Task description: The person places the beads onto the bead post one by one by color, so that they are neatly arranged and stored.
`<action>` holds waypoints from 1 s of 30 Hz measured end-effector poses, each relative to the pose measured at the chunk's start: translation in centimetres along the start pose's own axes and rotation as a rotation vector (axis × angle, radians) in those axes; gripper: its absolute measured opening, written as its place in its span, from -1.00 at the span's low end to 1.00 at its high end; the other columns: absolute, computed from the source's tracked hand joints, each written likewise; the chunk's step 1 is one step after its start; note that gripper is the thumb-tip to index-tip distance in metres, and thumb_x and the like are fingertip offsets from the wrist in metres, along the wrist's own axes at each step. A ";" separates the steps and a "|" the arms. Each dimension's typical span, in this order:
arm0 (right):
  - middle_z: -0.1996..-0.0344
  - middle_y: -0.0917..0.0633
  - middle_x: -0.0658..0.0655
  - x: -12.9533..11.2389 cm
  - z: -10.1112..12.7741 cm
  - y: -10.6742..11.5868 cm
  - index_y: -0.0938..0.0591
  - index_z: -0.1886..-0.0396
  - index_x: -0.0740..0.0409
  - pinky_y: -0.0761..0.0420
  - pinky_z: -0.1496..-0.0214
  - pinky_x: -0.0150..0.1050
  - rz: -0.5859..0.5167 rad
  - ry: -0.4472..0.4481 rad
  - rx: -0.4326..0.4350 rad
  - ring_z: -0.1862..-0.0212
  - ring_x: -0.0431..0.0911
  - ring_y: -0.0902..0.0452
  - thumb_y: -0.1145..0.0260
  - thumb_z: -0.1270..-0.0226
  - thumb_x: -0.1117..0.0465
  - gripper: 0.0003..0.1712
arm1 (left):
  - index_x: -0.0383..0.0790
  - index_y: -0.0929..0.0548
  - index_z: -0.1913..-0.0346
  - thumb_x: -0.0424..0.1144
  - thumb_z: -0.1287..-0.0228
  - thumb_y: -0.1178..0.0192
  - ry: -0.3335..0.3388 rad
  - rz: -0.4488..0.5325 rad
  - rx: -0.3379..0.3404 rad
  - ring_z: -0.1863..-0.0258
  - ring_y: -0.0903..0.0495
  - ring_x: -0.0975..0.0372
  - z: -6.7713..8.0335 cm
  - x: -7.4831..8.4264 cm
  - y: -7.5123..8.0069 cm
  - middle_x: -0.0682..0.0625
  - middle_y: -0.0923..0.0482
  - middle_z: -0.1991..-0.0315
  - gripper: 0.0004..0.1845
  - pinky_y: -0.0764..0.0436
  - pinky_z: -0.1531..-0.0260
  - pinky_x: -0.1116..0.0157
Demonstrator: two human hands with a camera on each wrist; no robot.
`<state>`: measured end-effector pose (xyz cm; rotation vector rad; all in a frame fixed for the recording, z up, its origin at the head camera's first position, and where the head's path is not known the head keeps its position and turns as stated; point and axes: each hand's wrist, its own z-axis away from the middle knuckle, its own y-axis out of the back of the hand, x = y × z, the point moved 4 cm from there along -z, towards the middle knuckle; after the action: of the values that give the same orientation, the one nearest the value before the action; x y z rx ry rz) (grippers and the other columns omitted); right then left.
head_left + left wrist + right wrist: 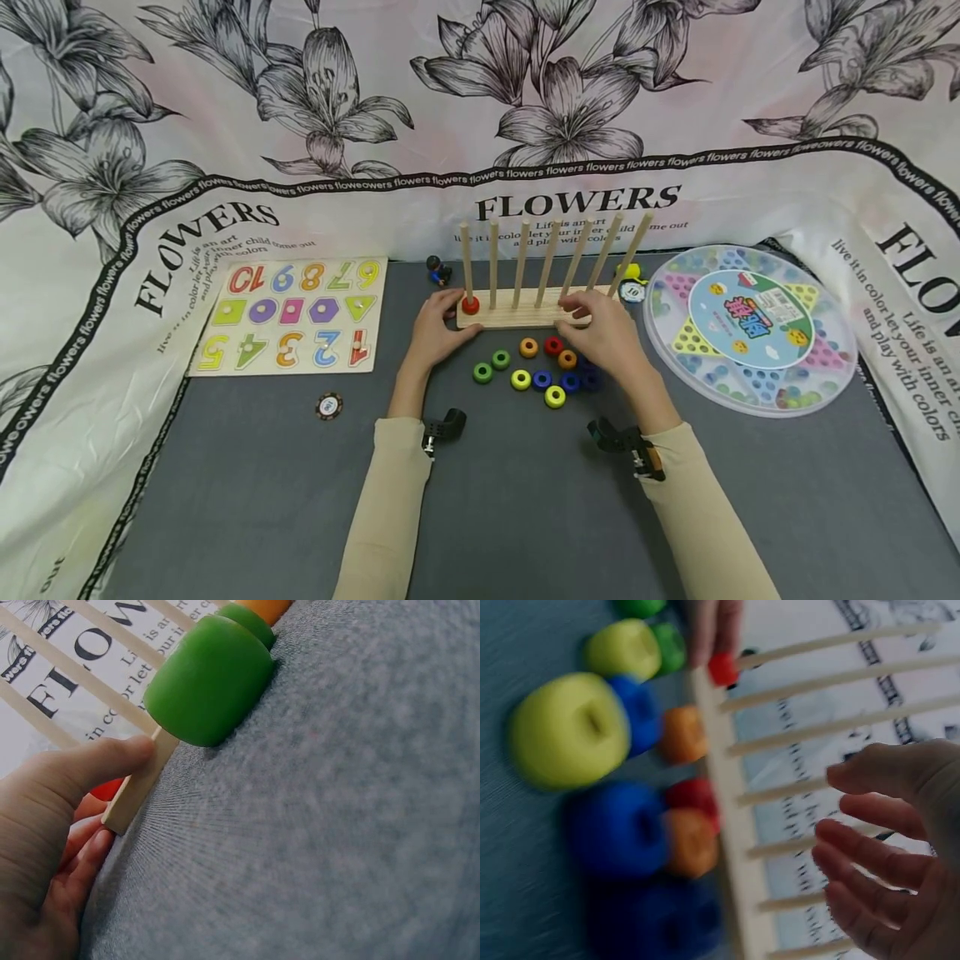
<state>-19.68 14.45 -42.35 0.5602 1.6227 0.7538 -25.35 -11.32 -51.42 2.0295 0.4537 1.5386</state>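
Note:
A wooden peg stand (517, 317) with a row of several upright pegs stands across from me, a red bead (470, 306) threaded at the foot of its leftmost peg. My left hand (433, 329) grips the stand's left end, the thumb (124, 757) on its front edge and the fingers around the end. Over the right part of the stand is my right hand (609, 335); in the right wrist view its fingers are spread and loosely bent, with nothing held. Loose green (482, 372), yellow (555, 397), blue (542, 381), orange (528, 347) and red beads (553, 346) lie in front of the stand.
Left lies a number-and-shape puzzle board (288, 317), with a round chip (328, 406) below it. A round game board (750, 330) lies at the right. Small figures sit behind the stand, one dark (438, 270), one yellow (632, 272). Flower-printed cloth (375, 217) covers the back.

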 end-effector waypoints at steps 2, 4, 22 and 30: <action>-0.03 -0.65 0.31 1.2 0.6 -0.5 -0.64 -0.12 0.28 -0.57 -0.04 0.17 0.043 -0.044 -0.047 -0.03 0.18 -0.59 -0.37 -0.31 0.18 -0.57 | -0.35 -0.47 -0.35 -0.17 -0.13 -0.48 0.001 0.000 -0.004 -0.17 -0.43 -0.04 -0.1 0.1 -0.1 -0.23 -0.40 -0.29 -0.26 -0.56 -0.12 0.16; -0.03 -0.63 0.32 2.0 1.0 -0.9 -0.63 -0.16 0.26 -0.54 -0.04 0.21 0.071 -0.074 -0.078 -0.04 0.19 -0.57 -0.38 -0.31 0.17 -0.54 | -0.35 -0.47 -0.35 -0.17 -0.13 -0.48 -0.003 0.002 -0.006 -0.17 -0.43 -0.04 -0.1 0.2 -0.2 -0.23 -0.40 -0.29 -0.26 -0.56 -0.13 0.15; 0.11 -0.71 0.25 2.9 1.9 -3.6 -0.68 -0.09 0.24 -0.57 0.08 0.16 0.015 -0.094 -0.048 0.09 0.13 -0.63 -0.44 -0.21 0.25 -0.57 | -0.37 -0.47 -0.34 -0.19 -0.13 -0.47 0.012 0.027 -0.006 -0.17 -0.42 -0.03 0.0 0.7 -0.5 -0.23 -0.40 -0.29 -0.27 -0.54 -0.14 0.15; 0.10 -0.69 0.24 2.1 1.5 -3.8 -0.71 -0.02 0.22 -0.58 0.08 0.11 0.023 -0.083 0.001 0.10 0.12 -0.62 -0.44 -0.21 0.22 -0.63 | -0.39 -0.47 -0.33 -0.18 -0.12 -0.48 0.005 0.027 0.012 -0.16 -0.43 -0.05 0.2 0.4 0.0 -0.24 -0.42 -0.27 -0.27 -0.54 -0.13 0.14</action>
<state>-18.46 13.67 -46.68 0.6046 1.5425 0.7373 -25.05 -11.11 -51.17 2.0490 0.4408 1.5611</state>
